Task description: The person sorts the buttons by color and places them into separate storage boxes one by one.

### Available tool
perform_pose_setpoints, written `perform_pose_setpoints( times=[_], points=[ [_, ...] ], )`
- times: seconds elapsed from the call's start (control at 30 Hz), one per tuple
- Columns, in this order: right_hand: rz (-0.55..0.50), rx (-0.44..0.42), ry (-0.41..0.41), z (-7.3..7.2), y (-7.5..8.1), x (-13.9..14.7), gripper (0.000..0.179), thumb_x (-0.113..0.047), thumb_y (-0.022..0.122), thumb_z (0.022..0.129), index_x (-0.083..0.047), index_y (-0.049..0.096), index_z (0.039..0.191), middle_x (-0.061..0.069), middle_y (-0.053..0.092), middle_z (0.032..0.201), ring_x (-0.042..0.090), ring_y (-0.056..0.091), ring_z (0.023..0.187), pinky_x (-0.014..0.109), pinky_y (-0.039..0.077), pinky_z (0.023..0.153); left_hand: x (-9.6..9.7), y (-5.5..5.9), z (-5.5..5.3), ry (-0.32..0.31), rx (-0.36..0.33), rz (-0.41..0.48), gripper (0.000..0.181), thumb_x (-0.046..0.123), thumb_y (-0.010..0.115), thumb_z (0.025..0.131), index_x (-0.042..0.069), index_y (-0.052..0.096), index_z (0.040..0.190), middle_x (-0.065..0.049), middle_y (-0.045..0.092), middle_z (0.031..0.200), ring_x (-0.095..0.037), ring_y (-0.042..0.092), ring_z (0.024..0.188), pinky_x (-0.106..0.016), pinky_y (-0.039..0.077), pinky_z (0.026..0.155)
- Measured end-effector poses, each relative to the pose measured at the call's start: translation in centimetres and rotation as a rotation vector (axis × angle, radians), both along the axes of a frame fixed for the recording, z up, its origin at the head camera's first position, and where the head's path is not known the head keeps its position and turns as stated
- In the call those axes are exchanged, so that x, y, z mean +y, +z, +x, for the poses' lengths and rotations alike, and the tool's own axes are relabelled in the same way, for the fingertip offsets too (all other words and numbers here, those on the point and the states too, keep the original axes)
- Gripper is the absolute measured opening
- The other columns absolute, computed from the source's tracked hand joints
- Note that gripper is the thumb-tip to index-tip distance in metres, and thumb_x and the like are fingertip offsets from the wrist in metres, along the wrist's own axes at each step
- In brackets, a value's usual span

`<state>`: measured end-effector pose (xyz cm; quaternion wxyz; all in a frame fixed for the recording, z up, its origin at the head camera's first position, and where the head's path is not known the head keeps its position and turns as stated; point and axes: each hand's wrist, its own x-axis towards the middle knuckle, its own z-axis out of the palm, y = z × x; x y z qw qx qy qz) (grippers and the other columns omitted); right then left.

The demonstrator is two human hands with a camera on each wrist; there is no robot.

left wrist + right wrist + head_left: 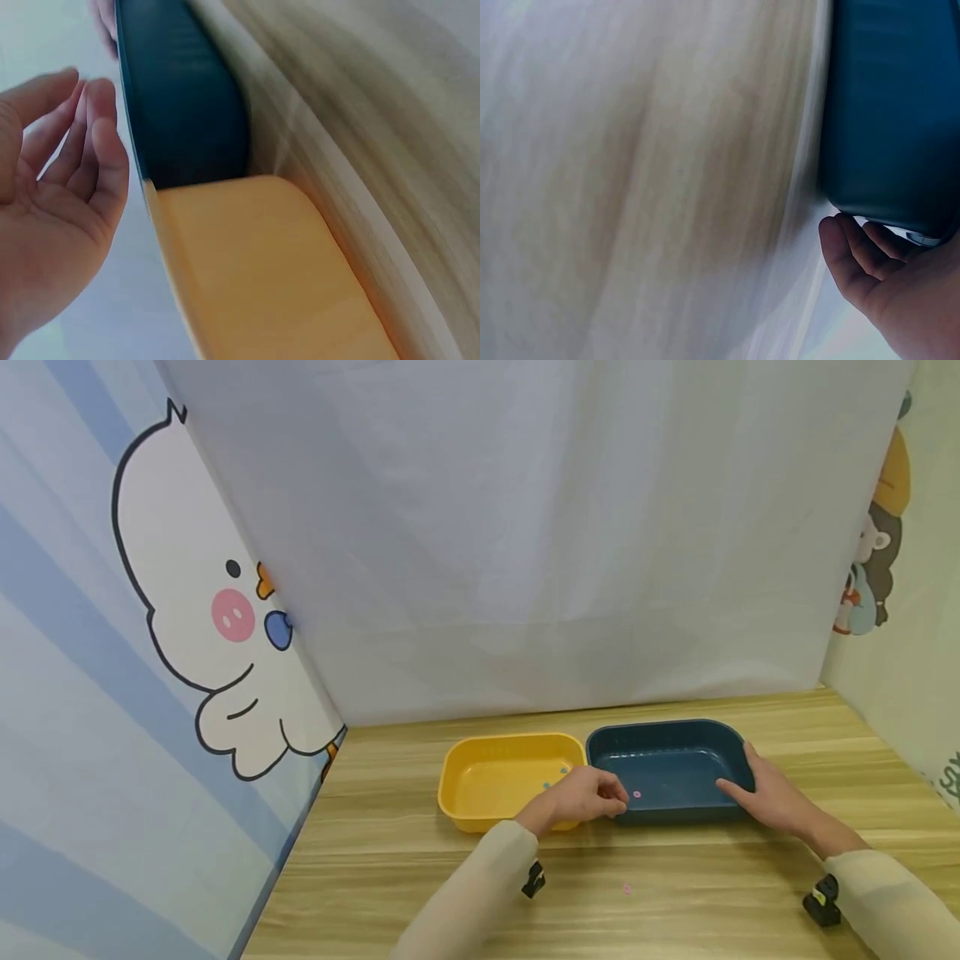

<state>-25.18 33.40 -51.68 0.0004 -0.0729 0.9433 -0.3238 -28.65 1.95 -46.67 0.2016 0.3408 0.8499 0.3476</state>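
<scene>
A dark blue tray [667, 815] stands on the table, with a small pink ring [637, 794] in its near left part. My left hand [581, 795] hovers by the tray's near left corner. Its fingers are loosely bent, and the left wrist view shows no object between thumb and fingertips. At the tray's right end, my right hand [776, 793] holds the wall, thumb over the inside and fingers outside. In the right wrist view those fingers [847, 259] lie along the outer end of the tray.
A yellow tray [457, 814] adjoins the blue one on the left, with small teal pieces [547, 786] inside. Another pink piece [627, 889] lies on the wood-grain table [375, 877] nearer me. A white curtain [525, 543] hangs behind.
</scene>
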Motion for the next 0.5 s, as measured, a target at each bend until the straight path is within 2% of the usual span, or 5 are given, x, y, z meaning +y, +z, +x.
perform_pose_setpoints(
  times=[0.13, 0.23, 0.37, 0.5],
  points=[
    [0.008, 0.013, -0.001, -0.1, 0.0, 0.0, 0.093, -0.039, 0.052, 0.096, 0.018, -0.007, 0.141, 0.047, 0.006, 0.141, 0.06, 0.013, 0.127, 0.067, 0.017, 0.098, -0.2, 0.1, 1.3, -0.181, 0.119, -0.11, 0.012, 0.016, 0.065, 0.091, 0.01, 0.072, 0.098, 0.013, 0.064, 0.082, 0.003, 0.055, 0.071, -0.012, 0.045, 0.065],
    [0.009, 0.016, -0.003, -0.1, 0.0, -0.1, 0.094, -0.039, 0.053, 0.096, 0.019, -0.006, 0.141, 0.047, 0.006, 0.141, 0.06, 0.013, 0.127, 0.067, 0.017, 0.099, -0.1, -0.5, 2.0, -0.297, 0.161, -0.172, 0.011, 0.015, 0.066, 0.09, 0.011, 0.073, 0.097, 0.013, 0.066, 0.082, 0.007, 0.054, 0.072, -0.009, 0.043, 0.067],
    [0.011, 0.012, -0.007, 0.0, 0.0, 0.0, 0.094, -0.04, 0.053, 0.096, 0.019, -0.006, 0.141, 0.047, 0.006, 0.141, 0.06, 0.012, 0.127, 0.067, 0.016, 0.099, 0.1, -2.0, 2.9, -0.394, 0.169, -0.243, 0.013, 0.015, 0.073, 0.084, 0.011, 0.072, 0.097, 0.012, 0.065, 0.082, 0.008, 0.053, 0.072, -0.007, 0.042, 0.066],
    [0.01, 0.008, -0.012, 0.0, -0.1, 0.1, 0.094, -0.039, 0.053, 0.096, 0.019, -0.006, 0.141, 0.047, 0.006, 0.14, 0.06, 0.013, 0.127, 0.067, 0.016, 0.099, 0.3, -3.3, 3.5, -0.448, 0.192, -0.276, 0.017, 0.012, 0.075, 0.082, 0.01, 0.071, 0.099, 0.011, 0.065, 0.082, 0.009, 0.053, 0.071, -0.006, 0.041, 0.064]
  ],
)
